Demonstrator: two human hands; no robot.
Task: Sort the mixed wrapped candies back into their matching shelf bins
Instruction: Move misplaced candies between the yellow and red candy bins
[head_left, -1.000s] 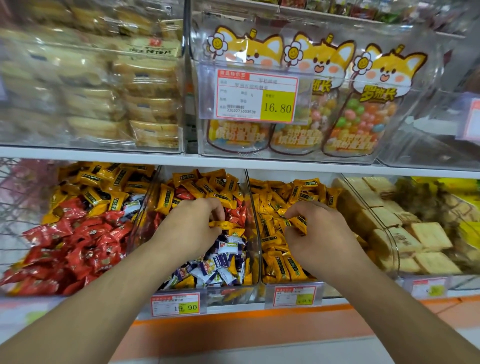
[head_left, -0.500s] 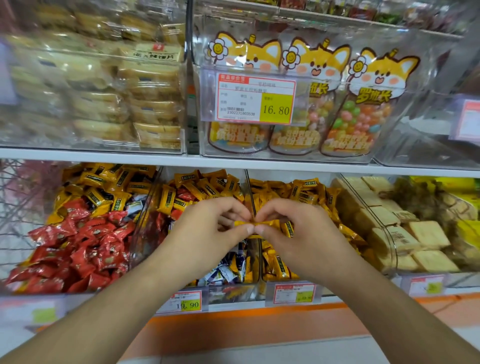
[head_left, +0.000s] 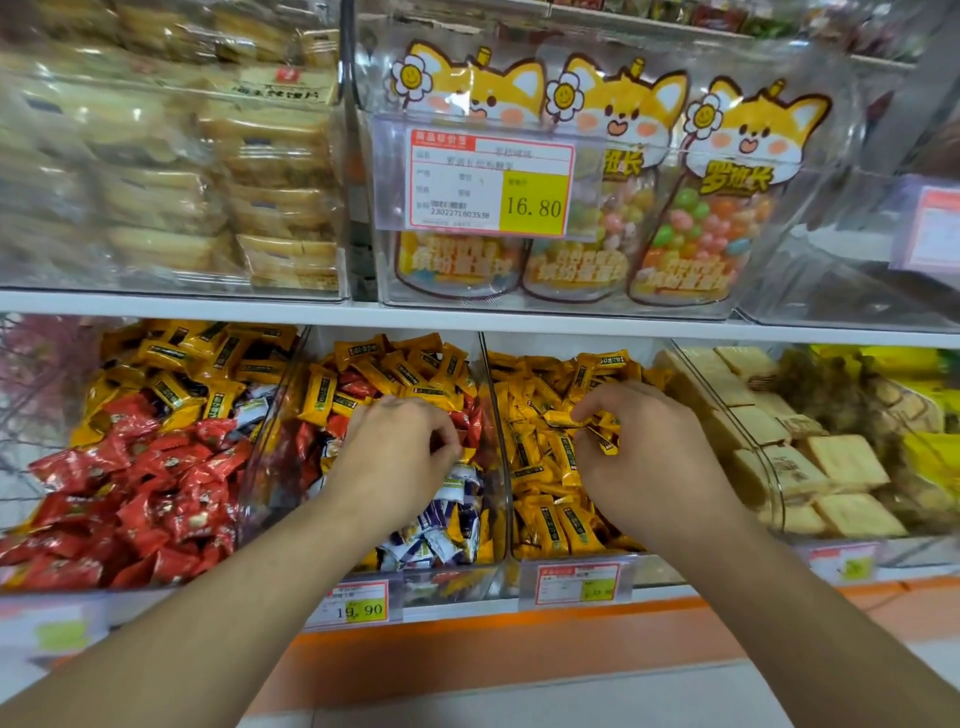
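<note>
**Both hands in the lower candy bins**

A white shelf (head_left: 467, 317) carries clear plastic bins of wrapped candies. The middle mixed bin (head_left: 496, 467) holds yellow, red and white-blue pieces; the right bin (head_left: 566, 564) holds yellow wrapped candies (head_left: 545, 519) only. The left hand (head_left: 395, 452) rests over the mixed pile with fingers curled; whether it holds anything I cannot tell. The right hand (head_left: 644, 457) pinches 1 small yellow wrapped candy (head_left: 602, 441) just above the right bin's pile.

White shop shelving (head_left: 467, 314), two tiers w/ an orange strip (head_left: 519, 616) under the lower edge. Pale floor (head_left: 519, 701) below. Price tags (head_left: 491, 187) clipped along front. Even, bright indoor light.
</note>
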